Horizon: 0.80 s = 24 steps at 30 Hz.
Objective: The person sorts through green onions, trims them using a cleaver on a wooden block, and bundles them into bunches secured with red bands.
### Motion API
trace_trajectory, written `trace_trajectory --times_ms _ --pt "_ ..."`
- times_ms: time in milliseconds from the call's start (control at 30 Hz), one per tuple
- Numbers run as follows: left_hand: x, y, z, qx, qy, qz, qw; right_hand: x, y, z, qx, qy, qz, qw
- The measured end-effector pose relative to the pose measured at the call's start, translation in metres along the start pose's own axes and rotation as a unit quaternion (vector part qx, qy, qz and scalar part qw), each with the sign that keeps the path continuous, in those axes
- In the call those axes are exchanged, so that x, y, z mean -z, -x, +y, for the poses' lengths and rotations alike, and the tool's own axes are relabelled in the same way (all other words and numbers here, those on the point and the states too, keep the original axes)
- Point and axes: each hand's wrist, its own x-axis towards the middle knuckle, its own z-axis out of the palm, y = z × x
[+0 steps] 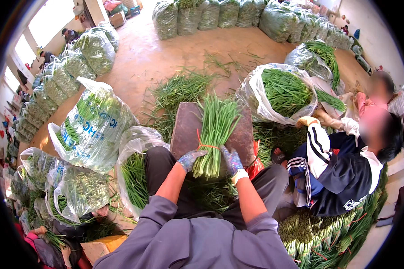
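A bundle of long green chives [217, 123] lies over a dark brown board [184, 123] in front of me, its pale cut ends toward my lap. A thin red tie [208, 145] crosses it near those ends, with one end sticking up on the left. My left hand [191, 159], in a patterned glove, grips the bundle's left side just below the tie. On the opposite side my right hand [232, 160], gloved alike, holds the stems, its thumb side partly hidden by them.
Loose chives [179, 94] lie on the floor beyond the board. Filled plastic bags [94, 130] stand at left, and an open bag [278, 92] at right. Red ties [256, 161] hang by my right knee. A co-worker [341, 157] sits close on the right, above tied bundles [318, 237].
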Motion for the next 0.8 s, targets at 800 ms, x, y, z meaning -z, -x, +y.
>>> trace_trajectory --times_ms 800 --pt "0.033 0.000 -0.011 -0.128 -0.207 0.136 0.960 0.007 0.069 0.011 0.167 0.279 -0.336 0.884"
